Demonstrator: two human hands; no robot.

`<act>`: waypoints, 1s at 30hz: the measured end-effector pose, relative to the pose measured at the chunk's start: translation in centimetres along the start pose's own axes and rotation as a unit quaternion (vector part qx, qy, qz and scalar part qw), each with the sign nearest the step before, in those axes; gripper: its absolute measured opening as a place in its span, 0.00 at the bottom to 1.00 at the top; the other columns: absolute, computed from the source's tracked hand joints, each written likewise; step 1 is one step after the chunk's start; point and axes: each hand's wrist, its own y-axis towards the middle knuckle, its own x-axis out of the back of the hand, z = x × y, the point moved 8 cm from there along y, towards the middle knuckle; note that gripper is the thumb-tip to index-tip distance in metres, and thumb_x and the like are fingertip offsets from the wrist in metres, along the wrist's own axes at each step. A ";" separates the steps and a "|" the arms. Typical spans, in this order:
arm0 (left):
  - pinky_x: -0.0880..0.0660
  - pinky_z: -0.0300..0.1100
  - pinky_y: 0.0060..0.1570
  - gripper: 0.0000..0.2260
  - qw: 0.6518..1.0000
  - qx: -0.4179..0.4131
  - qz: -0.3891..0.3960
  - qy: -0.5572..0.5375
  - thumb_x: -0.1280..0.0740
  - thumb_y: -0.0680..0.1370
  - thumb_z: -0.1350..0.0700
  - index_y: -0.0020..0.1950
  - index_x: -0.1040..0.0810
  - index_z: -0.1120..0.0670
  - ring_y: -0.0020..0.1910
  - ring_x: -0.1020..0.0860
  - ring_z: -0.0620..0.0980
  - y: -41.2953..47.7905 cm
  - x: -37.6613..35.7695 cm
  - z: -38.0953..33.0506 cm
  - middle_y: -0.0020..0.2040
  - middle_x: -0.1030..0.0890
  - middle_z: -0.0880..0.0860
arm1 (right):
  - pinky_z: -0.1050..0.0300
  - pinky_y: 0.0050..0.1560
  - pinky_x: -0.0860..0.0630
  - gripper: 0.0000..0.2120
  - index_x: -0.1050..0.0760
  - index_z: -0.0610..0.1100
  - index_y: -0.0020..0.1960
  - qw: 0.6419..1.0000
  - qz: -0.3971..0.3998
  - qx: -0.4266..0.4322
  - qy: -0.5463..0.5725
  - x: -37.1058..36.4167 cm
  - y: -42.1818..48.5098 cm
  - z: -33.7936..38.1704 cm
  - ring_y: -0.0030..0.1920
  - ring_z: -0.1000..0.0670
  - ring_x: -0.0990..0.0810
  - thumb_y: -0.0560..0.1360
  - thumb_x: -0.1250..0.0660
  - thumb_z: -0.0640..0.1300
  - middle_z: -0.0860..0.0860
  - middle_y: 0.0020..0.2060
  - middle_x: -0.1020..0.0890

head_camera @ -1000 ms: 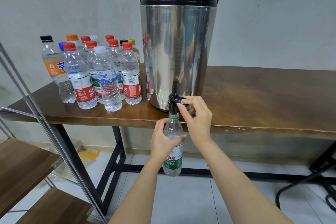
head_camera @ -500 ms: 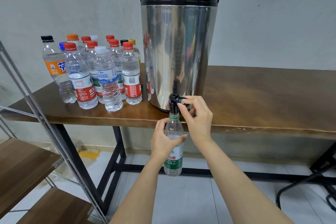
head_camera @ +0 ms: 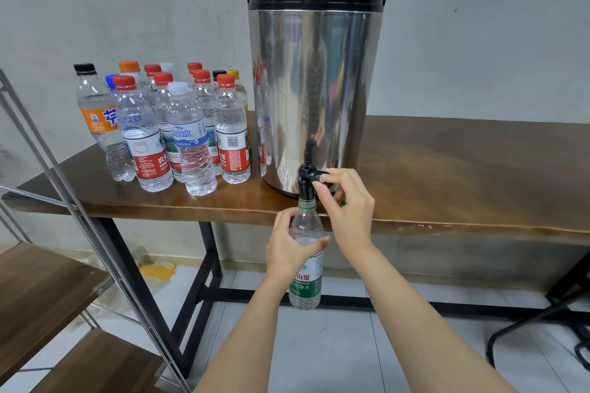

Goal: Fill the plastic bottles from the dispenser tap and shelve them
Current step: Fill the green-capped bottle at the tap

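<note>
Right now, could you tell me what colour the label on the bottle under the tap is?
Green and white label, head view.

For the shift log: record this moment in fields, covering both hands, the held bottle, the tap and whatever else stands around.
left hand: grips the bottle upright, below the table edge
right hand: pinches the tap lever
bottle: green label, uncapped, mouth at the tap spout
dispenser: steel, black lid, on the table
other bottles: capped, clustered left of the dispenser
shelf: wooden boards, metal frame, lower left
</note>
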 end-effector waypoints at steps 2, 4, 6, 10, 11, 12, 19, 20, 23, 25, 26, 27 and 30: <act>0.28 0.36 0.52 0.30 1.000 0.002 0.000 0.001 0.19 0.65 0.47 0.61 0.29 0.41 0.60 0.26 0.41 0.0 0.0 0.0 0.59 0.27 0.36 | 0.64 0.36 0.27 0.11 0.20 0.43 0.48 1.000 -0.001 0.001 -0.001 0.0 0.0 0.0 0.36 0.52 0.26 0.76 0.32 0.52 0.58 0.50 0.22; 0.28 0.37 0.53 0.30 1.000 0.002 0.000 0.002 0.19 0.65 0.47 0.61 0.29 0.41 0.60 0.26 0.42 0.0 0.0 0.1 0.59 0.27 0.37 | 0.63 0.35 0.26 0.11 0.20 0.43 0.48 1.000 -0.001 0.002 -0.002 -0.1 0.0 -0.1 0.35 0.52 0.26 0.76 0.32 0.51 0.58 0.50 0.22; 0.28 0.38 0.54 0.30 1.000 0.002 0.000 0.001 0.18 0.65 0.47 0.61 0.29 0.42 0.60 0.26 0.43 0.0 -0.1 0.2 0.59 0.27 0.38 | 0.63 0.35 0.26 0.11 0.20 0.43 0.48 1.000 0.000 0.002 -0.003 -0.1 0.0 -0.1 0.35 0.52 0.26 0.76 0.31 0.51 0.58 0.50 0.22; 0.28 0.36 0.53 0.30 1.000 0.005 0.000 0.002 0.18 0.65 0.48 0.62 0.29 0.42 0.60 0.26 0.43 0.0 -0.1 0.1 0.60 0.27 0.38 | 0.64 0.35 0.27 0.11 0.20 0.43 0.48 1.000 -0.001 0.000 -0.002 -0.1 0.0 -0.1 0.35 0.53 0.26 0.76 0.32 0.51 0.58 0.50 0.22; 0.29 0.35 0.52 0.30 1.000 0.006 0.001 0.002 0.18 0.65 0.48 0.62 0.29 0.42 0.60 0.26 0.43 0.1 -0.1 0.1 0.60 0.27 0.38 | 0.63 0.35 0.27 0.11 0.20 0.43 0.48 1.000 -0.001 0.000 -0.001 -0.1 0.0 -0.1 0.34 0.54 0.26 0.76 0.32 0.52 0.58 0.50 0.22; 0.29 0.34 0.52 0.30 1.000 0.007 0.002 0.003 0.19 0.65 0.48 0.62 0.29 0.43 0.60 0.26 0.43 0.1 -0.1 0.2 0.60 0.26 0.39 | 0.63 0.35 0.27 0.11 0.20 0.43 0.48 1.000 -0.001 0.001 0.000 -0.1 0.0 -0.1 0.34 0.54 0.26 0.76 0.32 0.52 0.58 0.50 0.22; 0.28 0.38 0.53 0.30 1.000 0.009 0.003 0.004 0.19 0.65 0.48 0.62 0.30 0.42 0.60 0.26 0.43 0.0 -0.1 0.2 0.60 0.27 0.39 | 0.64 0.35 0.27 0.11 0.20 0.43 0.48 1.000 -0.001 -0.001 0.000 -0.1 0.0 -0.1 0.34 0.53 0.26 0.76 0.32 0.52 0.58 0.50 0.22; 0.28 0.37 0.53 0.30 1.000 0.008 0.004 0.003 0.19 0.65 0.48 0.61 0.30 0.41 0.60 0.26 0.43 0.0 -0.1 0.1 0.59 0.27 0.38 | 0.65 0.36 0.27 0.12 0.20 0.43 0.48 1.000 -0.002 -0.002 0.001 -0.1 0.0 -0.1 0.34 0.53 0.26 0.76 0.32 0.52 0.58 0.50 0.22; 0.28 0.37 0.52 0.29 1.000 0.004 0.002 -0.002 0.19 0.65 0.49 0.61 0.29 0.42 0.60 0.26 0.43 0.0 0.0 0.1 0.58 0.26 0.38 | 0.68 0.36 0.30 0.11 0.20 0.43 0.48 1.000 -0.003 0.000 0.002 0.0 0.0 0.0 0.34 0.53 0.26 0.76 0.32 0.51 0.58 0.50 0.22; 0.28 0.36 0.51 0.29 1.000 0.004 0.003 -0.001 0.19 0.65 0.49 0.61 0.29 0.42 0.59 0.26 0.43 0.0 0.0 0.0 0.58 0.26 0.38 | 0.69 0.36 0.30 0.11 0.20 0.43 0.48 1.000 -0.001 -0.003 0.002 -0.1 -0.1 -0.1 0.34 0.54 0.27 0.76 0.31 0.51 0.57 0.50 0.22; 0.29 0.35 0.50 0.29 1.000 0.005 0.004 -0.001 0.19 0.65 0.49 0.61 0.29 0.42 0.59 0.26 0.42 0.0 0.0 0.0 0.58 0.27 0.37 | 0.69 0.36 0.30 0.11 0.20 0.43 0.48 1.000 -0.001 -0.004 0.003 -0.1 -0.1 -0.1 0.34 0.54 0.26 0.76 0.32 0.51 0.58 0.50 0.22; 0.29 0.35 0.50 0.29 1.000 0.005 0.005 0.000 0.19 0.65 0.49 0.61 0.29 0.42 0.59 0.26 0.42 0.0 0.0 0.0 0.59 0.27 0.38 | 0.69 0.36 0.30 0.11 0.20 0.43 0.48 1.000 0.000 -0.005 0.003 -0.1 -0.1 -0.2 0.34 0.54 0.26 0.76 0.32 0.52 0.58 0.50 0.22; 0.29 0.34 0.49 0.29 1.000 0.004 0.006 0.002 0.19 0.65 0.49 0.61 0.29 0.42 0.59 0.26 0.42 0.0 0.0 -0.1 0.59 0.27 0.38 | 0.69 0.36 0.30 0.11 0.20 0.43 0.48 1.000 0.000 -0.002 0.000 -0.1 0.0 -0.1 0.34 0.54 0.26 0.76 0.32 0.52 0.58 0.50 0.22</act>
